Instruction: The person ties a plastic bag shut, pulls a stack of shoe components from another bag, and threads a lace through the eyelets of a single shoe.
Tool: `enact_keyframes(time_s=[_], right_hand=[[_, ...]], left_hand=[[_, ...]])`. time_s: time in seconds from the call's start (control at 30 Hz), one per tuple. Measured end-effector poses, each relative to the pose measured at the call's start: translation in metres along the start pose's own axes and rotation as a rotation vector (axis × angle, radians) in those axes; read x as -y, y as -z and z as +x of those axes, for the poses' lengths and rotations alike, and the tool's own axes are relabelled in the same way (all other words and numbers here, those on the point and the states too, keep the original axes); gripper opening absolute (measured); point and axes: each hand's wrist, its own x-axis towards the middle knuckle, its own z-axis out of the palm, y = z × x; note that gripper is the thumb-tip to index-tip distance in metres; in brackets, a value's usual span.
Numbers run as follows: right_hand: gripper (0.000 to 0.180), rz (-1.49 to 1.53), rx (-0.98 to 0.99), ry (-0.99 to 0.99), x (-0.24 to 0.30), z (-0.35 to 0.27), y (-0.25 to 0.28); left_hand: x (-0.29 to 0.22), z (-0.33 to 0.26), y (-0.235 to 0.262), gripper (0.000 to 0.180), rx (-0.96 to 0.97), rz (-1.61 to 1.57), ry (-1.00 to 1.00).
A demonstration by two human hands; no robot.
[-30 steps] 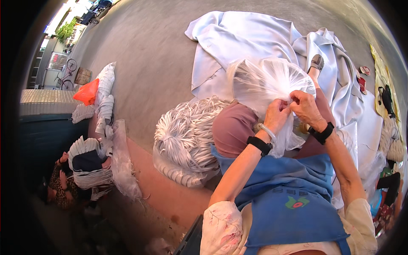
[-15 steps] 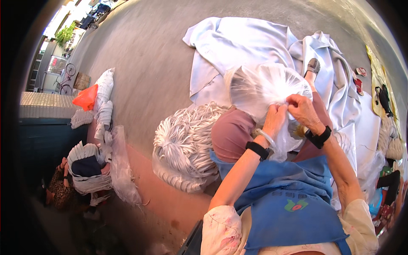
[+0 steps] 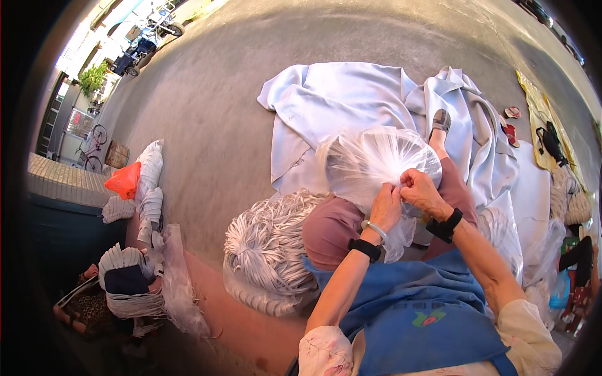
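A clear plastic bag (image 3: 357,156) rests between my knees, its top gathered into pleats. My left hand (image 3: 385,208) pinches the gathered neck, and my right hand (image 3: 425,193) closes on the same neck from the other side, fingertips nearly touching the left ones. Loose plastic hangs below my left hand. What the bag holds is hard to make out through the film. Beside my left knee lies a large bundle of white cords (image 3: 269,244), partly wrapped in clear plastic.
A pale sheet (image 3: 338,94) spreads over the ground ahead. More clear plastic (image 3: 501,232) lies at my right. An orange bag (image 3: 124,180) and white bundles (image 3: 150,169) line the left side. People sit at the lower left and far right; a tricycle (image 3: 147,37) stands at the far left.
The view has shifted, so the whole scene sits lower in the picture. Both hands stay pinched at the bag's neck. The person at lower left has moved an arm.
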Motion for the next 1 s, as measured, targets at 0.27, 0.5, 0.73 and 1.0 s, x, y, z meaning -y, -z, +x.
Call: enact_keyframes(time_s=[0.27, 0.5, 0.73, 1.0], right_hand=[[0.026, 0.128, 0.018, 0.064, -0.011, 0.011, -0.005], [0.029, 0.415, 0.145, 0.016, 0.008, 0.006, 0.004], [0.025, -0.122, -0.037, 0.215, 0.019, -0.001, 0.000], [0.026, -0.205, -0.077, 0.470, 0.018, -0.003, -0.004]], left_hand=[[0.018, 0.013, 0.009, 0.025, 0.105, -0.223, -0.141], [0.010, 0.014, 0.020, 0.025, 0.304, -0.673, 0.178], [-0.006, 0.011, 0.014, 0.040, 0.045, -0.280, 0.123], [0.012, 0.017, -0.002, 0.019, -0.020, -0.451, 0.125]])
